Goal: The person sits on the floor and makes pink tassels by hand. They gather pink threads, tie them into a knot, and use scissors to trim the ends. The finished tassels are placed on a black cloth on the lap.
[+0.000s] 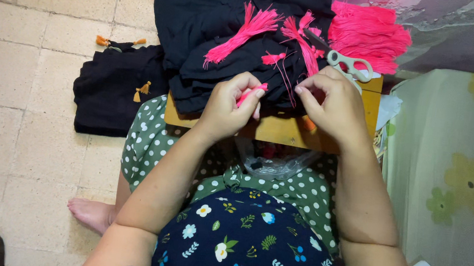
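- The small pink tassel sat pinched in the fingers of the left hand, just above the near edge of the wooden counter; its long axis ran on a slant, from low on the left up toward the right, so its free tip pointed at the right hand.
- A thin pink thread ran up and away from the gap between the two hands, over the black cloth; whether it was joined to the tassel could not be told.
- The left hand was curled closed around the tassel, thumb and forefinger clamping it; the right hand was bent with its fingertips drawn together, just beside the tassel's tip and seemingly nipping a strand, though what it gripped was too small to tell; the left hand was the one carrying the piece, the right lay a short gap to its right.
- Grey-handled scissors lay just beyond the right hand, nearly touching its knuckles, well apart from the left.
- Black cloth was heaped on the counter beyond both hands, with finished pink tassels lying across it; a thick bundle of pink fringe sat at the far right.
- A second pile of black cloth with orange tassels lay on the tiled floor to the left.
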